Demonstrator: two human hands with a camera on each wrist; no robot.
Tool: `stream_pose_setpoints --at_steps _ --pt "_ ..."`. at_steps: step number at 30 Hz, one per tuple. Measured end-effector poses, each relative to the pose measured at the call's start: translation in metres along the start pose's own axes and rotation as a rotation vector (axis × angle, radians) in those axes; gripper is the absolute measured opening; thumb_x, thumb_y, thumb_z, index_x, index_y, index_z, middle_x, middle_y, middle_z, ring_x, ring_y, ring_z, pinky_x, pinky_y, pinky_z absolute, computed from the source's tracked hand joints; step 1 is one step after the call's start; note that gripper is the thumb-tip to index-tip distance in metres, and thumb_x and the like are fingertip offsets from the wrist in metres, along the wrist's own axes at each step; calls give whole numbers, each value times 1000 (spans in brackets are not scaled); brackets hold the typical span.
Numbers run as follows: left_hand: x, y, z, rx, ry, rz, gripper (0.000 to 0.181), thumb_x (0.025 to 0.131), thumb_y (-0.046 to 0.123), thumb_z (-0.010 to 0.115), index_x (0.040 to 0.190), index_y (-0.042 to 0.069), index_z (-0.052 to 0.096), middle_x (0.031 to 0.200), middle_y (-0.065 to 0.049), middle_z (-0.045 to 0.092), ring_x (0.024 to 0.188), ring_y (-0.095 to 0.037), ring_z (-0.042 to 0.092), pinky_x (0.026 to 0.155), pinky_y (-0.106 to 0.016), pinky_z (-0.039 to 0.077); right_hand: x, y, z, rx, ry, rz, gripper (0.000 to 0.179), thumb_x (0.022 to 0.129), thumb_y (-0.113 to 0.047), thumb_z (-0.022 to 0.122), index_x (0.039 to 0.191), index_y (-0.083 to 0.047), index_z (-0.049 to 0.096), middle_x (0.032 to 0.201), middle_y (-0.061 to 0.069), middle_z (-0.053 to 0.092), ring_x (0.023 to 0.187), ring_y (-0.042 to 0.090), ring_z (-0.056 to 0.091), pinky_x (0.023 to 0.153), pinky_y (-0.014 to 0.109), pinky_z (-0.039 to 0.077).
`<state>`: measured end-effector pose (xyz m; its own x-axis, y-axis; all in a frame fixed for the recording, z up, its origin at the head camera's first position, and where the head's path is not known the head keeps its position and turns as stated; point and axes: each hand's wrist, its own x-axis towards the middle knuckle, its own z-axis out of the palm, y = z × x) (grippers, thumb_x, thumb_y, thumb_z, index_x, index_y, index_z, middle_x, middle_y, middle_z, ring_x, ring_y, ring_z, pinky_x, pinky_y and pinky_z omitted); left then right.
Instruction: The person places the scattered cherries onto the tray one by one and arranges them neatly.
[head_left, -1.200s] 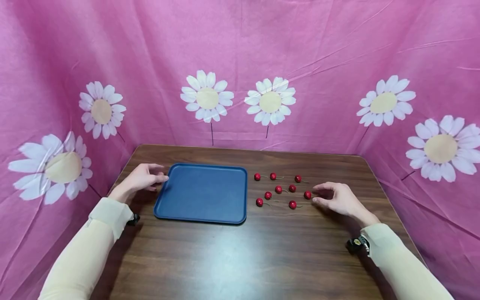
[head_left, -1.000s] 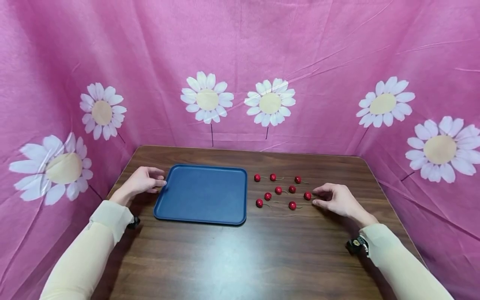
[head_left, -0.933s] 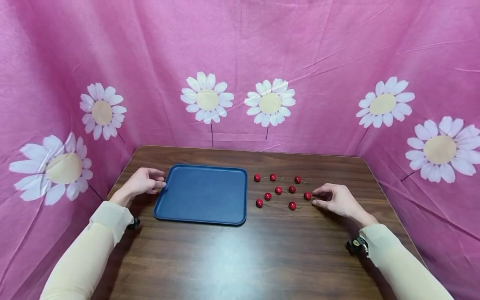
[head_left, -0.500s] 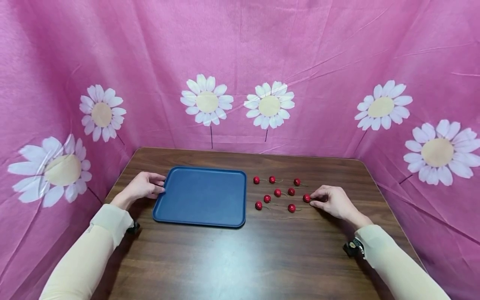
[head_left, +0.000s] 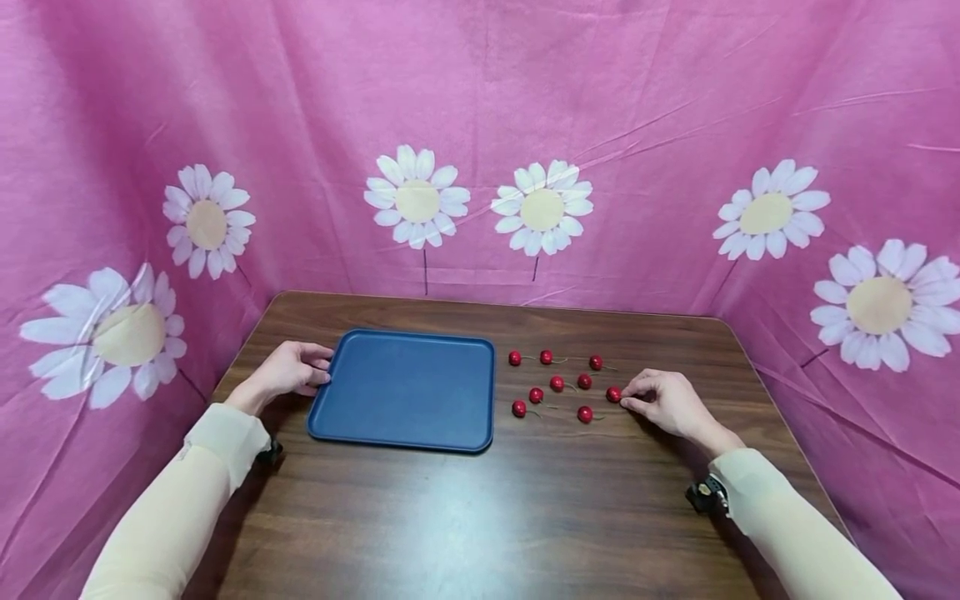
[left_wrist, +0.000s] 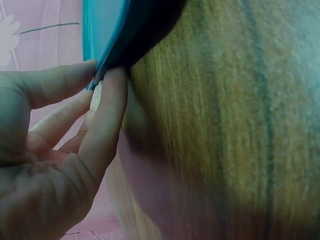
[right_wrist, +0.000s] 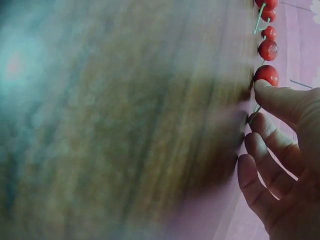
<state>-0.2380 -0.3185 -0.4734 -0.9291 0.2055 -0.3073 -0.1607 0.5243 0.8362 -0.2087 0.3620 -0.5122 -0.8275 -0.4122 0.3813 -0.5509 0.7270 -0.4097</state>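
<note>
My left hand (head_left: 288, 369) pinches the left rim of a blue rectangular tray (head_left: 401, 392). In the left wrist view the thumb (left_wrist: 60, 82) lies on the tray's rim (left_wrist: 102, 60) and a finger (left_wrist: 107, 115) sits beneath it. At the right of a group of red cherries, my right hand (head_left: 670, 404) pinches the outermost cherry (head_left: 613, 394) with thumb and forefinger. The right wrist view has the thumb (right_wrist: 280, 102) against that cherry (right_wrist: 266, 74), its green stem hanging beside the other curled fingers; the forefinger is hidden there.
Several other cherries with stems, among them a front cherry (head_left: 585, 414) and a back cherry (head_left: 546, 357), lie between tray and right hand. The brown wooden table (head_left: 450, 525) ends at a pink curtain (head_left: 480, 83) printed with daisies.
My right hand has moved slightly left and its fingertips have closed on the outermost cherry. The left hand has shifted slightly down along the tray's rim and taken hold of it.
</note>
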Motion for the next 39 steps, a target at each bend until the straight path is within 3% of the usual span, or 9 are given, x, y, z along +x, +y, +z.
stream_pose_setpoints --at_steps 6,16,21,29,39 --pt "3 3 -1 -6 -2 -10 64 100 -4 74 159 -17 49 126 -34 73 92 -10 75 88 -47 73 0 -2 0 12 28 4 19 83 0 94 87 -17 88 83 -7 82 76 -7 63 67 13 47" --pt "2 6 -2 2 -15 -11 67 101 -5 72 161 -16 46 122 -30 75 92 -11 75 88 -47 73 7 -9 3 78 17 138 14 90 -7 93 92 -20 91 87 -1 86 79 -10 66 71 7 49" --pt "1 5 -3 8 -7 -26 67 101 -5 72 163 -14 46 116 -23 77 92 -11 74 88 -47 73 20 -19 -1 121 28 184 9 93 -8 91 95 -16 91 88 5 86 71 -9 63 63 9 49" --pt "-1 4 -4 6 -4 -42 68 102 -5 72 164 -12 47 110 -15 76 92 -9 73 91 -50 73 43 -31 0 183 77 176 7 93 -7 91 99 -11 91 91 11 86 71 -8 65 62 9 52" --pt "1 0 -2 -3 -14 -57 69 102 -6 73 164 -11 46 106 -10 78 90 -9 72 87 -47 73 70 -53 7 293 38 210 6 96 -11 90 101 -8 90 93 14 86 72 -7 67 62 12 55"
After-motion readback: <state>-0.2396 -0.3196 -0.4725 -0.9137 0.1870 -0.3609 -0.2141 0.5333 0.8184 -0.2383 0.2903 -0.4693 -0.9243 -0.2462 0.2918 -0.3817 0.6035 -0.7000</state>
